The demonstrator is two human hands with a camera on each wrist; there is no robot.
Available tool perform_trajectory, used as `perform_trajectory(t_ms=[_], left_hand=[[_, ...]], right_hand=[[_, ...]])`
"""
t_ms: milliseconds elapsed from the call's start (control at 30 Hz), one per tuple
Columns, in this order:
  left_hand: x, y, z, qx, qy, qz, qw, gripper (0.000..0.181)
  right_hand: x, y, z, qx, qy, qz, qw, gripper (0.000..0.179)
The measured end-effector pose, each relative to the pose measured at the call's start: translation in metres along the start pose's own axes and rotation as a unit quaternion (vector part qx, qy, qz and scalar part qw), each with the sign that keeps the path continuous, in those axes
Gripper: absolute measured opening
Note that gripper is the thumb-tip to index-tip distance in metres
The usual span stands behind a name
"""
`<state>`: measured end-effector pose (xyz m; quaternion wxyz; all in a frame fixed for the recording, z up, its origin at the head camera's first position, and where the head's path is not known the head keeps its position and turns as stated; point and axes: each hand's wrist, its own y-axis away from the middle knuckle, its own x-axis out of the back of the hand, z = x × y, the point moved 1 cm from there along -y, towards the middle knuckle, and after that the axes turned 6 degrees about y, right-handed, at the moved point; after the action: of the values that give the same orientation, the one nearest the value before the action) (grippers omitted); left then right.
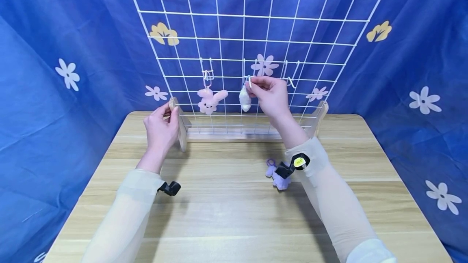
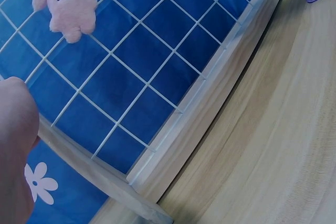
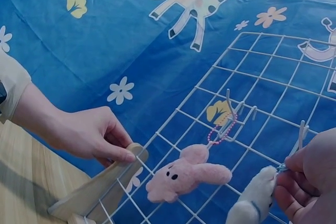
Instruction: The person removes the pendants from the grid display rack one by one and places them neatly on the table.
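Observation:
My left hand [image 1: 161, 129] grips the top of the wooden side support [image 1: 181, 133] of a white wire grid rack [image 1: 215, 14]. At the middle hook, my right hand [image 1: 272, 97] pinches the cord of a white plush keychain [image 1: 245, 100], which hangs below the fingertips. In the right wrist view, its light blue cord is close to the hook's tip; whether it is over the hook cannot be told. A pink rabbit plush keychain [image 1: 208, 102] hangs by a beaded chain from the left hook [image 3: 229, 109].
A purple plush keychain [image 1: 281, 182] with a purple ring lies on the wooden table [image 1: 226, 214], partly behind the right wrist camera. To the right of my right hand, a bare hook [image 1: 291, 81] is on the grid. Blue patterned cloth [image 1: 420, 52] hangs behind the rack.

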<state>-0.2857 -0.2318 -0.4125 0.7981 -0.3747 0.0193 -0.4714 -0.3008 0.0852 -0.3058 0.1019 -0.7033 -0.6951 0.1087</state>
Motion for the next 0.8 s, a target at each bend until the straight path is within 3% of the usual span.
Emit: perform_trajectory(t_ms=[233, 433, 800], left_hand=[[0.000, 0.000, 0.001, -0.006, 0.004, 0.002, 1.0000, 0.025], [-0.001, 0.000, 0.001, -0.013, 0.002, 0.002, 0.9999, 0.025], [0.000, 0.001, 0.001, 0.015, 0.001, 0.002, 0.9999, 0.024]], right_hand=[[0.003, 0.002, -0.001, 0.006, 0.010, -0.027, 0.9996, 0.019], [0.007, 0.004, -0.004, 0.036, 0.040, -0.032, 0.9980, 0.017], [0.011, 0.010, -0.006, 0.056, 0.053, -0.035, 0.9964, 0.013]])
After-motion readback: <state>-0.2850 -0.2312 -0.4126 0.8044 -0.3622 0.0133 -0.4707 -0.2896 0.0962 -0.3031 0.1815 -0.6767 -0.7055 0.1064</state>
